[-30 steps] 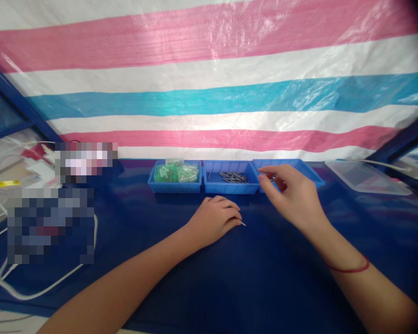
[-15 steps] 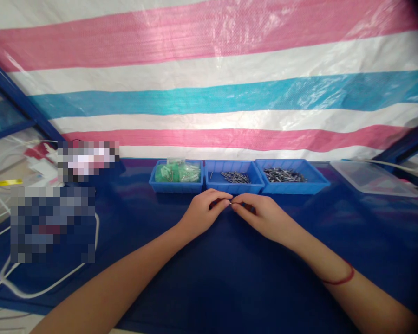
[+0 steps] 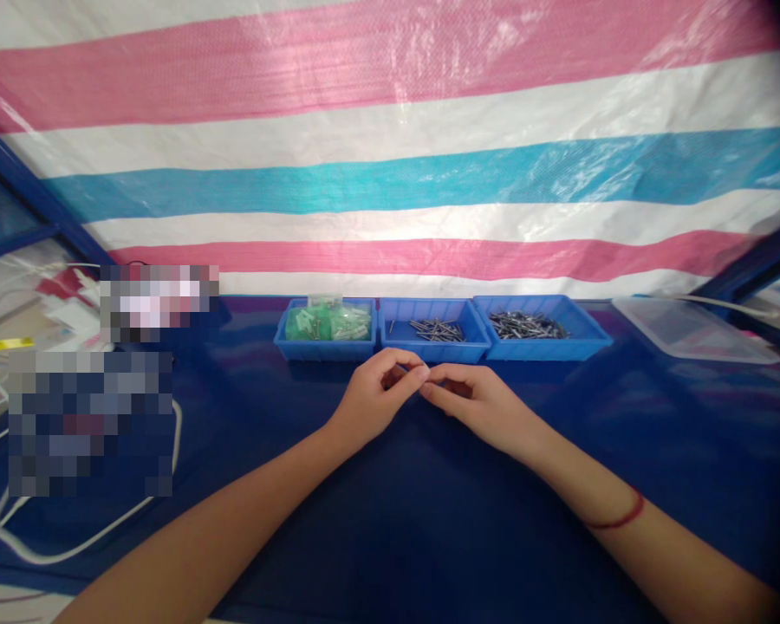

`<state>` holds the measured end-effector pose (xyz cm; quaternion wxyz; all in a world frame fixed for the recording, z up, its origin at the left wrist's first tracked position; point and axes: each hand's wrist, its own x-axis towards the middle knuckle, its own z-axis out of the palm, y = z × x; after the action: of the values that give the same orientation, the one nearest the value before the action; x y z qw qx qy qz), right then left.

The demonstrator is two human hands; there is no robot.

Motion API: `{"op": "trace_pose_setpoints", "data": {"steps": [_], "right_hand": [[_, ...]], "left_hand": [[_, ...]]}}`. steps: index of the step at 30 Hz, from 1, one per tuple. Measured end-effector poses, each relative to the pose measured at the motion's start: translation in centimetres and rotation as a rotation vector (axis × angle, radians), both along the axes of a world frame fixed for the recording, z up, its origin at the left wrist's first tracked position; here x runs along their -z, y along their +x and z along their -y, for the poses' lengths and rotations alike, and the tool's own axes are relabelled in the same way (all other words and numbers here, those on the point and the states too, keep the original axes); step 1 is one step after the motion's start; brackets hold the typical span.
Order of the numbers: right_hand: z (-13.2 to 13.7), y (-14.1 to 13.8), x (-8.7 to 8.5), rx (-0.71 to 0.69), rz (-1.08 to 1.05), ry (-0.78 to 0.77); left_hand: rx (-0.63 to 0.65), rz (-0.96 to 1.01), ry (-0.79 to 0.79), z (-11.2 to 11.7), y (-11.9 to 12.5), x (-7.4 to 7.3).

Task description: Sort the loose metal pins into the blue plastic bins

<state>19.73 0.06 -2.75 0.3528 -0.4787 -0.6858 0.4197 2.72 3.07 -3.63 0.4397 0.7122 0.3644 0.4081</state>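
My left hand (image 3: 380, 394) and my right hand (image 3: 477, 397) meet fingertip to fingertip above the blue table, just in front of the middle bin. Both are closed in a pinch. Whatever lies between the fingertips is hidden or too small to make out. Behind them, the middle blue bin (image 3: 432, 351) holds thin metal pins (image 3: 438, 330). The right-hand blue bin (image 3: 546, 349) carries a larger heap of similar metal pieces (image 3: 526, 326). In the left-hand blue bin (image 3: 328, 349) are green and clear plastic bags (image 3: 331, 321) with small parts inside.
A clear plastic lid or tray (image 3: 692, 329) lies at the right rear of the blue table (image 3: 390, 537). White cables (image 3: 71, 552) loop over the left side, near blurred-out items. A striped plastic sheet (image 3: 390, 186) hangs behind the bins.
My hands have drawn closer, their fingertips now touching. The small light bit that showed between them earlier is covered. The view has shifted slightly.
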Motion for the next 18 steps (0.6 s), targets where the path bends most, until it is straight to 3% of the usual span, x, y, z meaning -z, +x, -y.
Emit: {"op": "trace_pose_setpoints", "data": {"steps": [4,9,18], "right_hand": [[-0.1,0.1,-0.1,0.073,-0.051,0.01],[-0.1,0.3,0.0,0.202,-0.153,-0.009],[0.4,0.5,-1.2,0.24,-0.194,0.06]], "left_hand": [[-0.031,0.011,0.062,0.0,0.0,-0.2],[-0.029,0.046,-0.008,0.0,0.0,-0.2],[0.025,0.012,-0.082,0.2,0.1,-0.5]]}}
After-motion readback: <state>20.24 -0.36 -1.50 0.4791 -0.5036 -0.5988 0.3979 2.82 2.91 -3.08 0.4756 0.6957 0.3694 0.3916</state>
